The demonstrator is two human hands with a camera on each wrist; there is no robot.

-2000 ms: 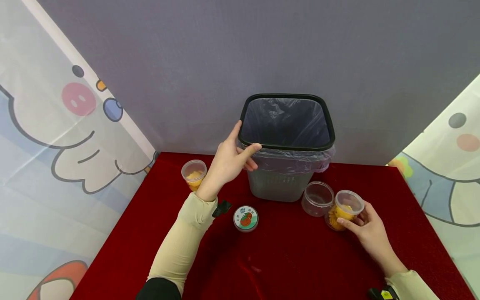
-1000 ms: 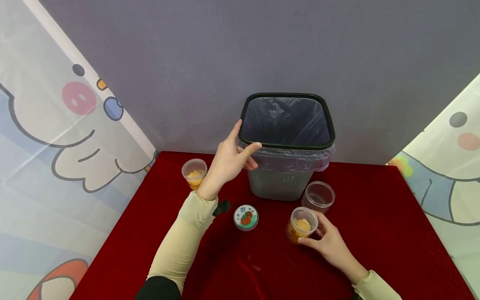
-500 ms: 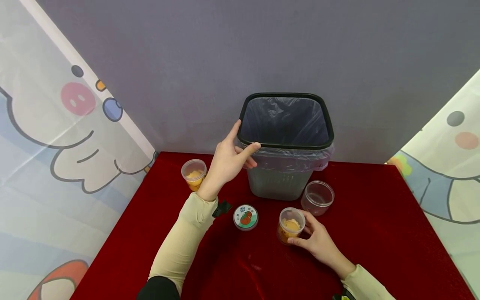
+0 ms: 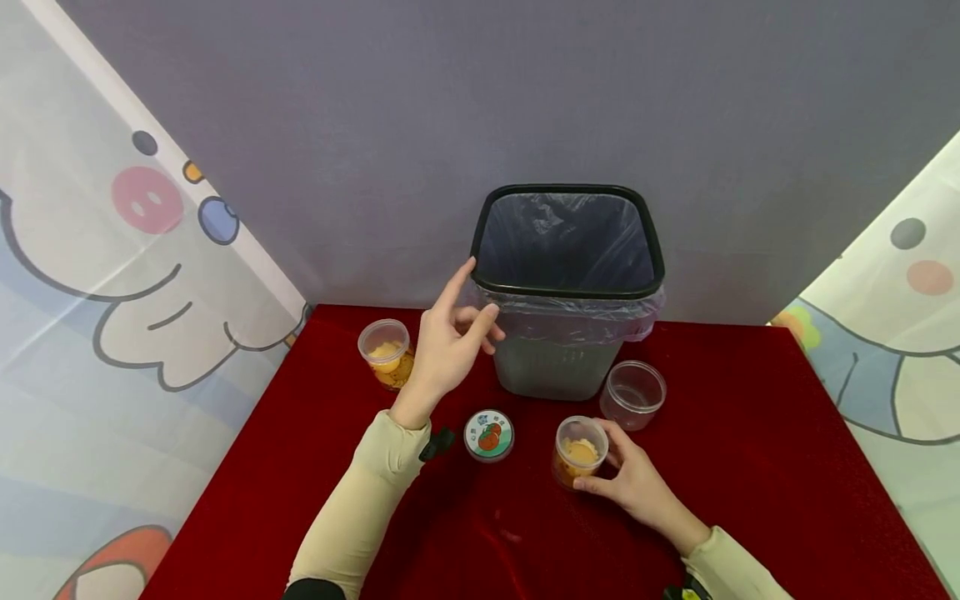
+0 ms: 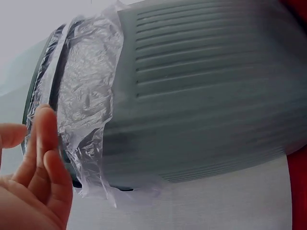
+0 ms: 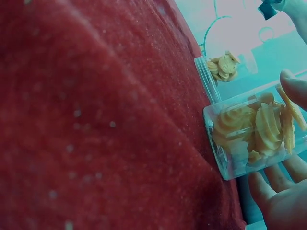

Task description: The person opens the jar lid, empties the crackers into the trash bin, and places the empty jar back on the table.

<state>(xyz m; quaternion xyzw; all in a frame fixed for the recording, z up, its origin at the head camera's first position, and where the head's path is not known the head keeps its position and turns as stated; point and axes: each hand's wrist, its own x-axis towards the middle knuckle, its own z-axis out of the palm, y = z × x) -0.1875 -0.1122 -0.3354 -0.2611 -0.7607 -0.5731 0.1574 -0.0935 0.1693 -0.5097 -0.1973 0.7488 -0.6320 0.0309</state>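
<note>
My right hand (image 4: 637, 479) grips a clear jar of yellow swirled cookies (image 4: 579, 454), thumb on the near side and fingers behind. The jar stands upright on the red cloth, without a lid, and the right wrist view shows the cookies (image 6: 259, 124) through its wall. At the left side of the grey trash bin (image 4: 558, 367), my left hand (image 4: 446, 346) is raised, index finger stretched toward the black rim (image 4: 566, 293). Its thumb and other fingers are loosely bent and hold nothing. Whether the index fingertip touches the rim I cannot tell.
Beyond my left forearm stands another cookie jar (image 4: 387, 358). A round lid (image 4: 489, 435) printed with orange fruit lies between my arms. An empty clear jar (image 4: 633, 396) stands right of the bin, which has a clear plastic liner (image 4: 577, 321). A grey wall (image 4: 390, 150) rises behind.
My right hand has brought its cookie jar leftward from beside the empty jar to in front of the bin. My left hand has drawn slightly back from the rim, its thumb now off it.
</note>
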